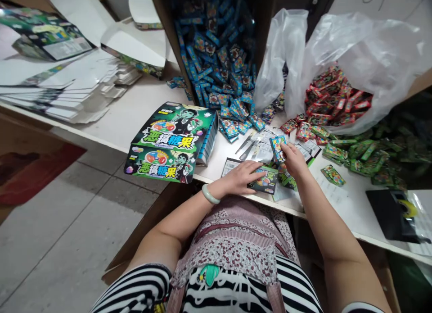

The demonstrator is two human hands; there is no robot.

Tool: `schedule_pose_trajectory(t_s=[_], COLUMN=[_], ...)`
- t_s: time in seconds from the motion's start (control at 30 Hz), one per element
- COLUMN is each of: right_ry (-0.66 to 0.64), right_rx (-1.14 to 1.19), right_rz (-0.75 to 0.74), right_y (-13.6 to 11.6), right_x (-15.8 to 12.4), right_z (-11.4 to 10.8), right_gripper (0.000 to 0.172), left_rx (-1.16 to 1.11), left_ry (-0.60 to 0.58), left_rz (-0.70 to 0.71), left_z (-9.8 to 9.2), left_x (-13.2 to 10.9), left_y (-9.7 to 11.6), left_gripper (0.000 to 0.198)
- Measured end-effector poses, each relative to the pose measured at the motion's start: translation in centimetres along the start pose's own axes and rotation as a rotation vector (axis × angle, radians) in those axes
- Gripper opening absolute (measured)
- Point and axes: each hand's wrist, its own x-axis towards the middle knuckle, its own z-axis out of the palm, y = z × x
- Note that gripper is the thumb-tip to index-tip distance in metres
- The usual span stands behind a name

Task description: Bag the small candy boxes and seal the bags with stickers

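Note:
My right hand pinches a small blue candy packet upright between thumb and fingers, above the table. My left hand lies with fingers spread on a flat dark printed card at the table's front edge. Below the blue packet a green candy packet is partly covered. To the left stands a green and black display box, its printed flap hanging over the edge and blue packets in rows inside. Loose blue packets lie behind my hands.
A large bin of blue packets opens at the back. Plastic bags hold red packets. Green packets are heaped at right, near a black tape dispenser. Stacked flat cartons lie at left.

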Motion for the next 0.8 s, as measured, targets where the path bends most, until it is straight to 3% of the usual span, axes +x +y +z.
schedule_pose_trajectory(t_s=[0.17, 0.33, 0.5, 0.8], right_ry=[0.074, 0.037, 0.041, 0.033], right_rx=[0.2, 0.181, 0.188, 0.094], right_rz=[0.147, 0.167, 0.117, 0.039], right_y=[0.9, 1.2, 1.9, 3.0], right_x=[-3.8, -6.9, -8.4, -8.3], right_z=[-3.5, -5.6, -6.0, -5.5], right_gripper=[0.045, 0.033, 0.04, 0.041], left_rx=[0.017, -0.013, -0.068, -0.1], left_ry=[0.067, 0.126, 0.177, 0.172], left_rz=[0.049, -0.024, -0.068, -0.077], left_z=[-0.4, -1.6, -2.2, -2.0], left_x=[0.0, 0.3, 0.8, 0.6], left_y=[-0.3, -0.2, 0.5, 0.3], left_gripper=[0.072, 0.078, 0.08, 0.081])
